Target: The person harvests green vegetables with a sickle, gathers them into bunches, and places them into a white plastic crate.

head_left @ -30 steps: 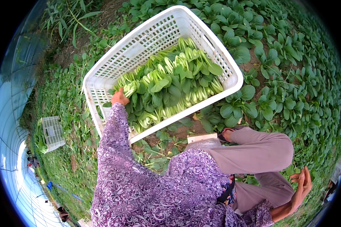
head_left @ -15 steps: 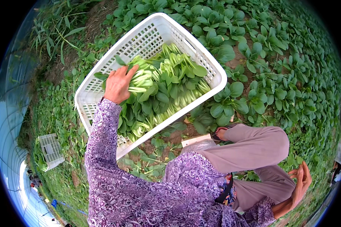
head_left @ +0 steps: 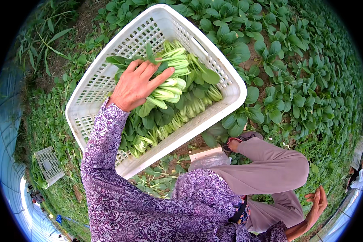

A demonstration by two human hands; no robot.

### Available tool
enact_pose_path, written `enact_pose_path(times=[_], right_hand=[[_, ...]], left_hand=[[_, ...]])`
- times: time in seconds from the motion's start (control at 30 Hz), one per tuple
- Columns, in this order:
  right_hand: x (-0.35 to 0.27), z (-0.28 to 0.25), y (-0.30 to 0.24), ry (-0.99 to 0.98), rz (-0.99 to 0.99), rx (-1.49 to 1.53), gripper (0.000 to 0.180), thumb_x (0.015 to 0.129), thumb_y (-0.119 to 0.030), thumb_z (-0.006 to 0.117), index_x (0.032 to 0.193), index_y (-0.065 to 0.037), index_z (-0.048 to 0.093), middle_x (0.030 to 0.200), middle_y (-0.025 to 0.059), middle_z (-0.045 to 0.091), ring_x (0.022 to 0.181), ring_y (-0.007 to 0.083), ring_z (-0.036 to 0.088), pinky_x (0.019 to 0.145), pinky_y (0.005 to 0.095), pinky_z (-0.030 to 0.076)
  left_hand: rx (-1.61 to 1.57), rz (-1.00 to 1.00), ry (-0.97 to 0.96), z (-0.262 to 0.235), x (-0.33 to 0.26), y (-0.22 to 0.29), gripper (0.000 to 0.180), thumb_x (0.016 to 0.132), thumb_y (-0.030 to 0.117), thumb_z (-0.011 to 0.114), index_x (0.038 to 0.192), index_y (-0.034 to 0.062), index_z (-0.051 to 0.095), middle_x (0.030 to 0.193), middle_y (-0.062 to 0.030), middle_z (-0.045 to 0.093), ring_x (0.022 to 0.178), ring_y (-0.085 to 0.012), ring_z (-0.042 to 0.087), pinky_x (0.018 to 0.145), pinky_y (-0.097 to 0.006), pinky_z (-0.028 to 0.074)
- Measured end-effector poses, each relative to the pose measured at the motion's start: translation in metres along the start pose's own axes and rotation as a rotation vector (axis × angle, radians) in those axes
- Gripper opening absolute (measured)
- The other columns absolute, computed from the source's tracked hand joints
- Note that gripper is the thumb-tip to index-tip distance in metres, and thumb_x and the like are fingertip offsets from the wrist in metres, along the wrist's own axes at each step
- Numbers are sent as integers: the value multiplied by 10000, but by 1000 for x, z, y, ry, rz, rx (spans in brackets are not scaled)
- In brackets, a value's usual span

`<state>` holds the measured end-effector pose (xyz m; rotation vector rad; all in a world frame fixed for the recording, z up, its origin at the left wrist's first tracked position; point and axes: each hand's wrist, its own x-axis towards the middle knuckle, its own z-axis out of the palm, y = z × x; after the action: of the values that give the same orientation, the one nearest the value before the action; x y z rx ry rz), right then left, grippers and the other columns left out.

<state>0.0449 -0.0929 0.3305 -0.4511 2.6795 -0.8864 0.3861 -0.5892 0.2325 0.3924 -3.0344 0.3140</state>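
Head view: left hand lies flat, grip spread open, pressing greens in the white basket; earlier it sat nearer the rim. Right hand hangs open, empty.

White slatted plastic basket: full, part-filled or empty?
Part-filled. Green leafy vegetable heads cover most of the white slatted plastic basket, but its far-left corner shows bare floor; the left hand rests on them.

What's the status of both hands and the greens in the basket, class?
Left hand flat on bok choy in white basket. Right hand open, empty, beside knee. Nothing in the way.
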Motion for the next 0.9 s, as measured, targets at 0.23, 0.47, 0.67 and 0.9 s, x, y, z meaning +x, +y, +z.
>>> enact_pose_path(times=[0.23, 0.47, 0.67, 0.9], right_hand=[[7, 11, -10, -17, 17, -1, 500, 887, -326, 533, 1186, 73, 490, 642, 83, 571, 579, 119, 548, 549, 228, 413], [3, 12, -3, 22, 38, 31, 506, 889, -320, 530, 1182, 90, 485, 625, 90, 568, 569, 132, 560, 525, 235, 418], [-1, 7, -3, 17, 60, 30, 506, 887, -319, 536, 1184, 87, 481, 623, 88, 568, 557, 130, 549, 540, 234, 415], [4, 9, 4, 5, 66, 74, 525, 877, -322, 555, 1179, 99, 474, 647, 90, 570, 546, 130, 545, 531, 226, 413]], left_hand=[[-33, 121, 43, 14, 7, 2, 581, 690, 81, 495, 1260, 188, 461, 1207, -113, 507, 1042, -256, 524, 886, -394, 402], [-140, 341, -35, 38, 15, 28, 489, 786, 85, 459, 1268, 154, 413, 1150, -109, 516, 1070, -210, 498, 924, -405, 405], [-306, 93, -127, 32, 4, 20, 727, 615, 96, 674, 1296, 177, 434, 1225, -131, 495, 1073, -262, 520, 862, -413, 398], [-1863, -956, 478, 83, 4, 3, 566, 644, -3, 658, 1173, -27, 461, 1042, -113, 596, 920, -209, 594, 888, -369, 454]])
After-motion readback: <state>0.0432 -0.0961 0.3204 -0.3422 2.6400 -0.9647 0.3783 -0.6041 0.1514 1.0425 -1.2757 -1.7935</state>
